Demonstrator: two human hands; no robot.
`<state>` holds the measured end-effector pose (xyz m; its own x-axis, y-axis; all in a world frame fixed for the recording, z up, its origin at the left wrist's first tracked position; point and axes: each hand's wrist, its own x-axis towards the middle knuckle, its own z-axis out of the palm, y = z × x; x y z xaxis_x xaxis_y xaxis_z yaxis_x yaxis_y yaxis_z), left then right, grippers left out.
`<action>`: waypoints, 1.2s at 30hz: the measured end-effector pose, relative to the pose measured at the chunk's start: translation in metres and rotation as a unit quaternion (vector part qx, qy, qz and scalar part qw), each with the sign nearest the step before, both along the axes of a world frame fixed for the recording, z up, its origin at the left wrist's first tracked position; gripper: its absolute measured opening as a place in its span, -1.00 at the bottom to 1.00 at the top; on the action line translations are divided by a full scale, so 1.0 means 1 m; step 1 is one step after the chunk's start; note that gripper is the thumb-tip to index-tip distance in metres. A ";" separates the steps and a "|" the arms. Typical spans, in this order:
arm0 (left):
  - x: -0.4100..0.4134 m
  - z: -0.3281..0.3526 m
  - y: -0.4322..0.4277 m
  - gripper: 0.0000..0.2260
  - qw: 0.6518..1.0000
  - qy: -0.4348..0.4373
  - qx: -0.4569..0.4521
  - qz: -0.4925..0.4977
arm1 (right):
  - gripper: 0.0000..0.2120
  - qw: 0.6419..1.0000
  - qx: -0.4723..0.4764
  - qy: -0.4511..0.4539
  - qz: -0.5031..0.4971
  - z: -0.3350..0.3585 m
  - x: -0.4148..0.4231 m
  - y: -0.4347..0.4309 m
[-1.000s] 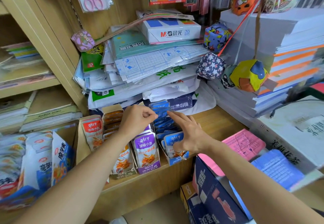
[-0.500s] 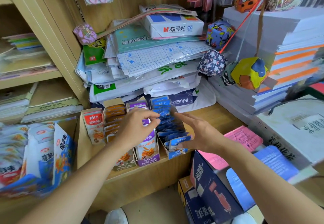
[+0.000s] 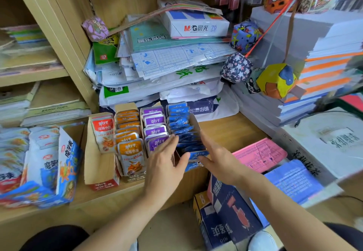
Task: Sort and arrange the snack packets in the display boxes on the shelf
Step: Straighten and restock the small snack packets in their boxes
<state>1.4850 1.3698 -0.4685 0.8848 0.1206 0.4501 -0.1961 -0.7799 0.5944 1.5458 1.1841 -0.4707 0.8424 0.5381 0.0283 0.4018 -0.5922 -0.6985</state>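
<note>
Your left hand point(image 3: 164, 164) and right hand point(image 3: 220, 158), fingers straight, are flanking the blue packets point(image 3: 182, 131) at twelve o'clock; press evenly.

A small stationery shop: wooden shelf point(image 3: 225, 131) crammed with paper packs point(image 3: 196, 25), notebooks point(image 3: 324, 70), snack display boxes point(image 3: 98, 164).

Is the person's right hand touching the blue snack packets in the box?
Touching. The head view shows the right hand with its thumb against the front blue foil snack packet.
</note>
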 end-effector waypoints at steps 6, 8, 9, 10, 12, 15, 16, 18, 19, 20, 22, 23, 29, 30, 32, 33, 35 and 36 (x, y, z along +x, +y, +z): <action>-0.003 -0.015 -0.011 -0.61 0.998 0.030 -0.047 -0.018 | -0.19 0.996 -0.075 -0.041 0.040 -0.012 -0.003 0.005; -0.003 -0.018 -0.009 -0.59 0.998 0.038 -0.040 -0.043 | -0.19 0.992 -0.091 -0.075 0.043 -0.015 -0.003 0.004; -0.003 -0.018 -0.007 -0.58 0.997 0.043 -0.047 -0.053 | -0.18 0.990 -0.100 -0.085 0.043 -0.014 -0.002 0.003; -0.003 -0.019 -0.005 -0.57 0.995 0.049 -0.063 -0.057 | -0.16 0.989 -0.113 -0.091 0.042 -0.012 -0.001 0.001; -0.002 -0.020 -0.001 -0.57 0.993 0.048 -0.100 -0.044 | -0.07 0.986 -0.133 -0.091 0.031 -0.004 -0.004 -0.002; -0.002 -0.024 0.001 -0.65 0.992 0.019 -0.121 -0.009 | 0.00 0.971 -0.156 -0.183 0.009 0.008 -0.024 -0.001; -0.003 -0.025 0.002 -0.72 0.992 0.013 -0.123 -0.008 | -0.01 0.962 -0.170 -0.212 0.011 0.007 -0.031 0.002; -0.004 -0.027 0.001 -0.79 0.992 0.017 -0.128 -0.015 | -0.03 0.952 -0.207 -0.222 0.031 0.001 -0.037 0.009; -0.005 -0.028 0.000 -0.79 0.991 0.021 -0.129 -0.018 | -0.03 0.951 -0.226 -0.209 0.037 -0.003 -0.036 0.012; -0.005 -0.029 0.000 -0.78 0.991 0.023 -0.128 -0.020 | -0.03 0.949 -0.241 -0.198 0.039 -0.005 -0.033 0.013; -0.005 -0.032 0.001 -0.75 0.991 0.023 -0.128 -0.030 | -0.06 0.951 -0.237 -0.192 0.048 -0.004 -0.027 0.011; -0.005 -0.033 0.002 -0.75 0.991 0.020 -0.128 -0.030 | -0.08 0.956 -0.215 -0.193 0.049 -0.001 -0.025 0.010; -0.003 -0.035 0.004 -0.85 0.995 -0.061 -0.062 -0.043 | -0.51 0.964 -0.066 -0.254 -0.034 0.009 -0.010 -0.011; -0.002 -0.035 0.004 -0.86 0.996 -0.063 -0.050 -0.048 | -0.63 0.967 -0.066 -0.245 -0.027 0.007 -0.009 -0.012; 0.001 -0.035 0.006 -0.90 0.995 -0.073 -0.013 -0.060 | -0.79 0.968 -0.062 -0.243 -0.019 0.000 -0.008 -0.012; 0.003 -0.035 0.006 -0.90 0.995 -0.079 0.006 -0.063 | -0.84 0.967 -0.051 -0.250 -0.021 -0.004 -0.006 -0.011; 0.007 -0.034 0.006 -0.88 0.994 -0.084 0.028 -0.064 | -0.82 0.963 -0.023 -0.267 -0.031 -0.010 -0.002 -0.008; 0.009 -0.033 0.006 -0.87 0.994 -0.080 0.030 -0.066 | -0.80 0.962 -0.016 -0.269 -0.038 -0.012 0.000 -0.006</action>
